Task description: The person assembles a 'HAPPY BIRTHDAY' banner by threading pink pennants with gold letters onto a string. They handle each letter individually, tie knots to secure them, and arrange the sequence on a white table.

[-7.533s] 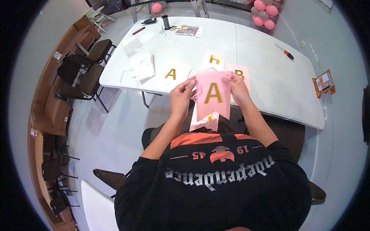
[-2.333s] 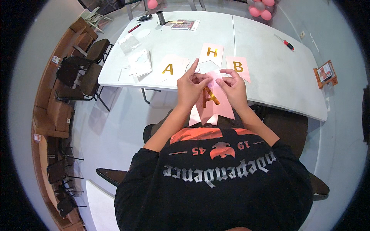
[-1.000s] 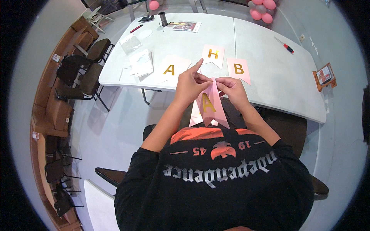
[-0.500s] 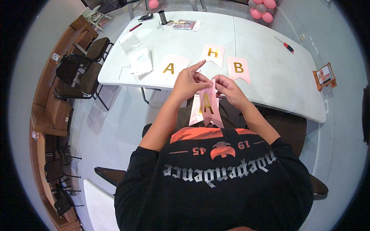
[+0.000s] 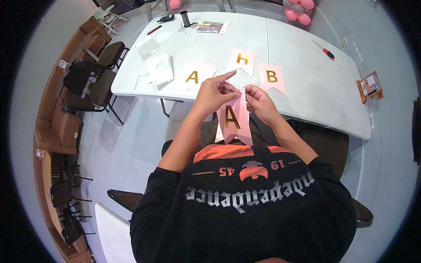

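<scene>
A pink banner flag with a gold letter [image 5: 233, 119] hangs in front of my chest. My left hand [image 5: 213, 91] and my right hand [image 5: 258, 98] both pinch its top edge, fingertips close together, the left index finger stretched out. Three more pink flags with gold letters lie on the white table [image 5: 302, 83] just beyond my hands: one at the left [image 5: 195, 75], one in the middle [image 5: 242, 60], one at the right [image 5: 272, 78].
Clear plastic packets [image 5: 160, 69] lie on the table's left part. A red-handled screwdriver [image 5: 324, 50] lies at the right, a printed sheet [image 5: 210, 27] and a dark cylinder [image 5: 184, 18] at the far edge. Black chairs [image 5: 94, 79] stand left; pink balloons [image 5: 298, 11] far right.
The flag I hold has swung from broad and tilted to hanging straight down. My hands have drawn together at its top edge and stayed there.
</scene>
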Tool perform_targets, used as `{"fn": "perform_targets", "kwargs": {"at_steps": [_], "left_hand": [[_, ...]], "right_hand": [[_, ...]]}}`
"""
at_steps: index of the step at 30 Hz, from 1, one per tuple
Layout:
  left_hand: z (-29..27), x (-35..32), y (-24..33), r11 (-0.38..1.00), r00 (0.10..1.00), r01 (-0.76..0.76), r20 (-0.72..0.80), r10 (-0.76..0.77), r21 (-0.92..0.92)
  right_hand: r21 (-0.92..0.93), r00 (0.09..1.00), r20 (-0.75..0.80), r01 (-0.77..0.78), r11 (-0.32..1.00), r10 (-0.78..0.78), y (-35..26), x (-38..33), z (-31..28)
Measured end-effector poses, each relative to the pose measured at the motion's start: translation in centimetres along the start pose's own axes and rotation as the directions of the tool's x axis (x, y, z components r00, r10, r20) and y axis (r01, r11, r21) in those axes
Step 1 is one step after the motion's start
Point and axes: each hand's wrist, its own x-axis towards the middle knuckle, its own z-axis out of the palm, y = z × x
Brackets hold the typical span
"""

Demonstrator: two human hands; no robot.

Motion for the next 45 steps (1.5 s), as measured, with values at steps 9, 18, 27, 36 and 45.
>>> {"fn": "perform_targets", "kwargs": {"at_steps": [9, 18, 27, 36, 45], "left_hand": [[0.1, -0.4, 0.6, 0.999, 0.999, -0.022, -0.031, 0.022, 0.029], [0.1, -0.5, 1.1, 0.999, 0.998, -0.019, -0.057, 0.022, 0.049], [-0.5, -0.4, 1.8, 0.994, 0.999, -0.022, 0.03, 0.019, 0.104], [-0.7, -0.6, 1.7, 0.999, 0.999, 0.005, 0.036, -0.007, 0.054], [-0.8, -0.6, 1.4, 1.0, 0.998, 0.006, 0.055, -0.005, -0.023]], "right_hand": [[0.114, 0.996, -0.087, 0.007, 0.993, 0.002, 0.9, -0.1, -0.1], [0.126, 0.996, -0.086, -0.009, 0.992, 0.02, 0.7, 0.0, 0.1], [-0.045, 0.995, -0.089, 0.039, 0.998, -0.043, -0.8, -0.3, 1.2], [-0.073, 0.998, -0.053, 0.03, 0.997, -0.034, -0.8, -0.2, 1.9], [0.015, 0.997, -0.061, 0.043, 0.999, -0.042, -0.5, -0.5, 1.8]]}}
